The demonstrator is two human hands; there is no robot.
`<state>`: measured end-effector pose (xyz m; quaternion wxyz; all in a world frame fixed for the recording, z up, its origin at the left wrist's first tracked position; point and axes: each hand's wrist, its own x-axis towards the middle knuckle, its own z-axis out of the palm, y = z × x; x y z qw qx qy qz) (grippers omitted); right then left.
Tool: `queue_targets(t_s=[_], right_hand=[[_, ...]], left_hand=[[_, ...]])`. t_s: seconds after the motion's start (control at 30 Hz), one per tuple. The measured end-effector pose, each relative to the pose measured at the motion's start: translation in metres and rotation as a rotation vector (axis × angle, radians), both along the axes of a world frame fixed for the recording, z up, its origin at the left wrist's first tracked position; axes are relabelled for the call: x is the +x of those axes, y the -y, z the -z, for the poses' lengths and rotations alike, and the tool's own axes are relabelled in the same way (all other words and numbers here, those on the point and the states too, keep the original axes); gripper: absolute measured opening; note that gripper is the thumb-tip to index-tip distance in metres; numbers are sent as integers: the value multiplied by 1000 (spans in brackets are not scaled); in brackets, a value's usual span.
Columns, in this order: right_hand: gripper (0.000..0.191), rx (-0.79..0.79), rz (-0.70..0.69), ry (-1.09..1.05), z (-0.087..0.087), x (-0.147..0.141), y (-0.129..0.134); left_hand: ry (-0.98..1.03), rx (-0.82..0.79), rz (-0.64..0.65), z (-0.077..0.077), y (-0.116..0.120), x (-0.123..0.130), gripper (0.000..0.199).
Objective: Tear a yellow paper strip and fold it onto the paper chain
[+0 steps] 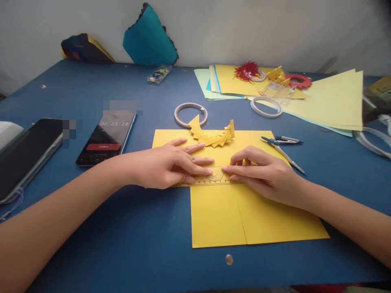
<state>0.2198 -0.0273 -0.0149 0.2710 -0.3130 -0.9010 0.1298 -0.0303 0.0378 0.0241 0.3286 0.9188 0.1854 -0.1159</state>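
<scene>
A clear plastic ruler (216,175) with a protractor cutout lies along the lower edge of a yellow paper sheet (244,142). My left hand (171,165) presses down with fingers spread, over the sheet and the ruler's left part. With thumb and index finger, my right hand (262,171) grips the ruler near its right side; the other fingers are curled. Under the ruler, more yellow paper (216,215) extends toward me, with a line or seam down it. A curved chain of folded yellow paper pieces (215,139) rests on the top sheet, beyond my fingers.
A tape roll (176,116) and a second tape roll (266,112) lie beyond the sheet. Blue-handled scissors or a compass (282,142) is at its right edge. A phone showing a timer (106,138) sits left, beside a dark phone (33,150). Coloured paper (332,101) lies at the back right.
</scene>
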Motion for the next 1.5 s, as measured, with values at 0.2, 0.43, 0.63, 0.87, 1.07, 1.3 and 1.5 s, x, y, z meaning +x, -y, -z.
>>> queue_targets(t_s=[0.2, 0.43, 0.63, 0.87, 1.07, 1.3, 1.5], right_hand=[[24, -14, 0, -10, 0, 1, 0], [24, -9, -6, -9, 0, 0, -1], [23, -16, -1, -9, 0, 0, -1], [23, -12, -6, -12, 0, 1, 0], [23, -12, -9, -23, -1, 0, 0], [24, -3, -6, -16, -1, 0, -1], [23, -7, -7, -20, -1, 0, 0]], left_hand=[[8, -11, -9, 1, -2, 2, 37], [9, -10, -8, 1, -2, 1, 37], [26, 4, -1, 2, -2, 1, 37], [36, 0, -1, 1, -3, 1, 38], [30, -5, 5, 1, -3, 1, 38], [20, 13, 9, 2, -4, 0, 39], [8, 15, 12, 1, -4, 0, 38]])
